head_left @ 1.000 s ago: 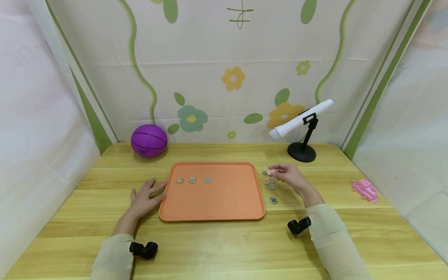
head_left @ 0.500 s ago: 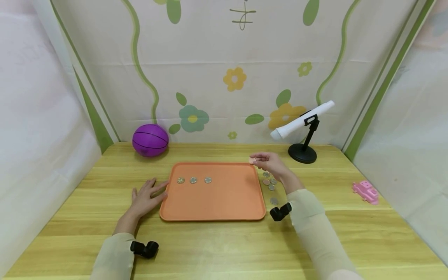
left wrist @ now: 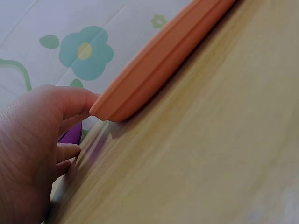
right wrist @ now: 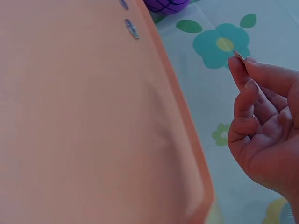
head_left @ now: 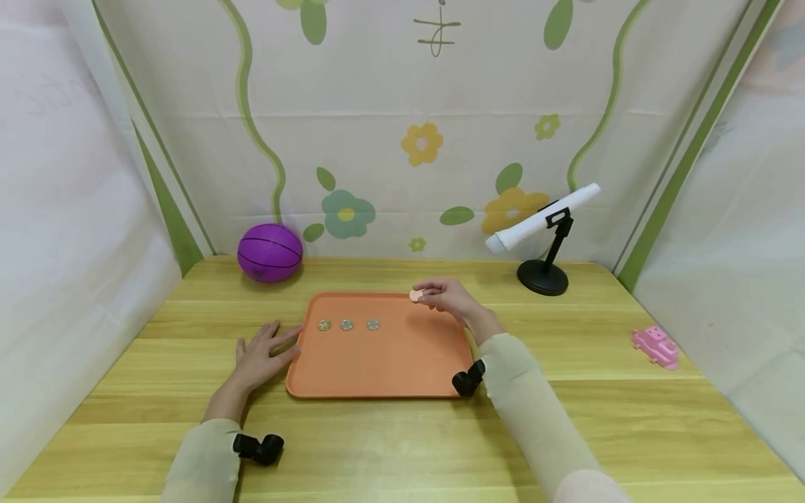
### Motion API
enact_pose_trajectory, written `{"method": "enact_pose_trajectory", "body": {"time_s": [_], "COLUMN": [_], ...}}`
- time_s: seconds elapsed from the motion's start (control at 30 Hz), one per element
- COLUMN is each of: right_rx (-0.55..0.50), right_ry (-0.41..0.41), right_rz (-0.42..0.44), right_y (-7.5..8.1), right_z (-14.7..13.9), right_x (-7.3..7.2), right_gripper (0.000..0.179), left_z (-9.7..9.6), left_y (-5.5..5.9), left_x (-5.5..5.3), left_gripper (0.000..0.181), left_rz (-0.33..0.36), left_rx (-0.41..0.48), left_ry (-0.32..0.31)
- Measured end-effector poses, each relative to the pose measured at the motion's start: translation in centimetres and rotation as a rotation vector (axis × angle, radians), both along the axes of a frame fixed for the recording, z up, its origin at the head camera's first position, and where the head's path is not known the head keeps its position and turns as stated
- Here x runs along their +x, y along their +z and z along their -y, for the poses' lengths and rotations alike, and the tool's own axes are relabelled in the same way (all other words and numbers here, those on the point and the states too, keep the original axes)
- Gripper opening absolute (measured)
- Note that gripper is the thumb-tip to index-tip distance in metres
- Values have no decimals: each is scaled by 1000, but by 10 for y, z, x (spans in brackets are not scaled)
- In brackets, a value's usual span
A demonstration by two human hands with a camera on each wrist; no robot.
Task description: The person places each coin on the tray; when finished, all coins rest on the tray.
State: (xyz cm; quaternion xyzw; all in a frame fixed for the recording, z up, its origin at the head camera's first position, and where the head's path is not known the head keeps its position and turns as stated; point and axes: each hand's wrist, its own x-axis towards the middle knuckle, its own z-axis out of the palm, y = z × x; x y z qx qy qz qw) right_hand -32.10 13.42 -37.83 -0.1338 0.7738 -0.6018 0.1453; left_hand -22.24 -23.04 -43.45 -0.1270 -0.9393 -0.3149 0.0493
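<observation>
My right hand (head_left: 451,299) pinches a pinkish, copper-coloured coin (head_left: 416,296) between thumb and index finger, above the far edge of an orange tray (head_left: 377,363). In the right wrist view the coin (right wrist: 239,55) appears edge-on at the fingertips, with the other fingers curled below. Three silvery coins lie in a row on the tray: a left one (head_left: 323,325), a middle one (head_left: 346,325) and a right one (head_left: 374,325). My left hand (head_left: 256,358) lies on the table with spread fingers, touching the tray's left rim, as the left wrist view also shows.
A purple ball (head_left: 270,253) stands at the back left of the wooden table (head_left: 377,447). A white microphone-like stick (head_left: 542,220) rests on a black stand (head_left: 543,276) at the back right. Further right lies a pink toy (head_left: 656,347).
My right hand has lifted the copper-coloured coin from the pile right of the tray and carried it left over the tray. The remaining pile is now hidden by the right arm. My left hand stays put.
</observation>
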Motion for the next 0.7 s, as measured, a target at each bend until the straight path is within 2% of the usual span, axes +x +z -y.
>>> {"method": "enact_pose_trajectory", "body": {"time_s": [0.17,0.3,0.47,0.6,0.7], "right_rx": [14,32,55,31,8], "right_ry": [-3,8,61,71,50], "right_rz": [53,48,45,87,116], "right_y": [-12,-20,-28,-33,-36], "right_z": [10,16,22,26,27], "right_x": [-4,-7,-7,-5,-3], "right_gripper": [28,27,28,30,31], "left_z": [0,0,1,1,1], "left_y": [-1,-1,-1,-1,-2], "left_x": [0,0,0,-1,-1], "left_gripper": [49,49,49,49,49], "left_rz": [6,3,5,1,-3], "left_rx": [1,7,6,-2,-7], "left_ry": [1,1,3,5,7]}}
